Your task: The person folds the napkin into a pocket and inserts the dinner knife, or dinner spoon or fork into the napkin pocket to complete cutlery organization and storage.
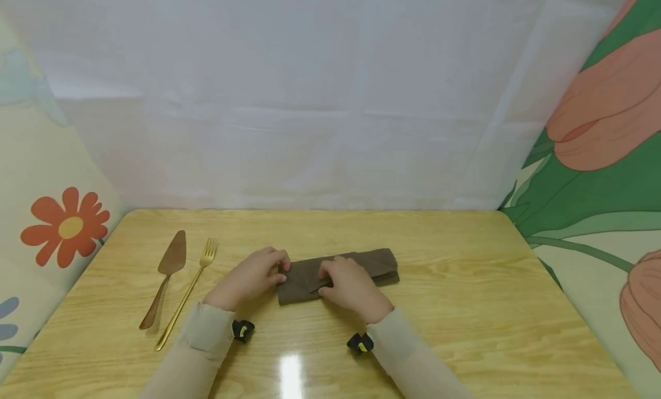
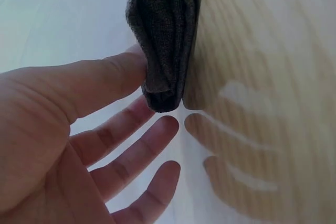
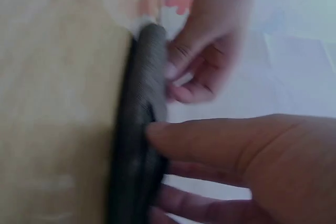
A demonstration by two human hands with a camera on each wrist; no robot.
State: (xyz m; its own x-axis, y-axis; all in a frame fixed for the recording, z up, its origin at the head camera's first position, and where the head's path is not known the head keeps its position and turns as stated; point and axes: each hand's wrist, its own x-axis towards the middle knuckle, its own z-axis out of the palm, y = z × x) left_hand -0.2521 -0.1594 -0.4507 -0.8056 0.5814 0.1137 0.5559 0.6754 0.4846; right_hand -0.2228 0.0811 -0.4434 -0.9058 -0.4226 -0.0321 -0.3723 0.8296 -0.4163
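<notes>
A brown cloth [image 1: 374,267], folded into a long flat strip, lies crosswise on the table. At its left end my left hand [image 1: 254,275] touches the edge with thumb and fingertips. From the left wrist view, the thumb rests along the cloth's end [image 2: 163,40], where stacked folds show, and the other fingers extend loosely beside it. My right hand [image 1: 351,284] is over the middle of the strip, thumb and forefinger pinching a loose flap. The right wrist view has the right thumb [image 3: 199,140] against the cloth [image 3: 142,93], with its other fingers partly hidden behind.
Left of the hands lie a gold fork [image 1: 193,290] and a copper-coloured cake server [image 1: 169,270], both with handles toward me. The wooden table [image 1: 465,307] meets a white sheet [image 1: 320,129] at its back edge. Flower-patterned panels [image 1: 609,215] stand at both sides.
</notes>
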